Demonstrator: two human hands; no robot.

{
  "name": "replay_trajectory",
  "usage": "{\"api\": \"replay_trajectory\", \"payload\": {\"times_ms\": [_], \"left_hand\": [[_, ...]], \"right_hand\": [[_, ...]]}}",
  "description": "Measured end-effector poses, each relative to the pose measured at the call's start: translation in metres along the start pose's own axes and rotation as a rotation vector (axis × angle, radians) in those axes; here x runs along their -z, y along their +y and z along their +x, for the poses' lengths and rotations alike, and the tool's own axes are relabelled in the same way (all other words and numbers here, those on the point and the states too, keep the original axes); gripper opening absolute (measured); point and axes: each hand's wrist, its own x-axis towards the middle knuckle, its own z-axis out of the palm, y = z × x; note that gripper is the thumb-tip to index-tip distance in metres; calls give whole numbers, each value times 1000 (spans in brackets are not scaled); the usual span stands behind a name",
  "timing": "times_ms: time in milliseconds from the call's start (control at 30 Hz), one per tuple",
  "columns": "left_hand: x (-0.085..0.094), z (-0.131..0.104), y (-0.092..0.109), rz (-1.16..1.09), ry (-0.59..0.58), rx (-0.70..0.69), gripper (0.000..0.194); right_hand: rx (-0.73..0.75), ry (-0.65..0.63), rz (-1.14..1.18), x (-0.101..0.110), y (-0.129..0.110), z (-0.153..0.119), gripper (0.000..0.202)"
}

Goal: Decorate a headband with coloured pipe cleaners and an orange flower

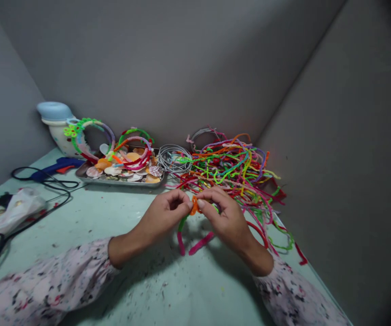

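Note:
Between my fingertips is a small looped orange pipe-cleaner piece (194, 206). My left hand (166, 212) pinches its left side with thumb and forefinger. On the other side, my right hand (223, 216) grips it in a similar pinch. Beneath the hands hangs a fuzzy band, with a green part by my left fingers and pink ends (201, 243) pointing down toward the table. My hands hide the rest of the band, so how the orange piece joins it cannot be made out.
A metal tray (122, 182) holds shells and fuzzy hoops. Coiled wire (174, 159) and a heap of coloured pipe cleaners (231, 165) lie behind my hands. At left are a blue tool (54, 168), black cable, plastic bag (27, 206) and blue-lidded container (61, 131).

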Motion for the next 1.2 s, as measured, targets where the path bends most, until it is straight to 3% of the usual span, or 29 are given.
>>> {"api": "replay_trajectory", "payload": {"times_ms": [300, 633, 833, 1000, 1200], "left_hand": [[-4, -4, 0, 47, 1, -5, 17], [-5, -7, -5, 164, 51, -27, 14], [-3, -5, -2, -6, -12, 7, 20], [-3, 1, -14, -202, -154, 123, 15], [5, 10, -27, -403, -40, 175, 15]], "right_hand": [[-72, 22, -35, 0, -15, 3, 13], [-72, 84, -54, -7, -15, 1, 12], [-176, 59, -31, -3, -8, 3, 14], [-327, 29, 48, 3, 8, 8, 22], [-425, 58, 196, 17, 26, 16, 33]]}}
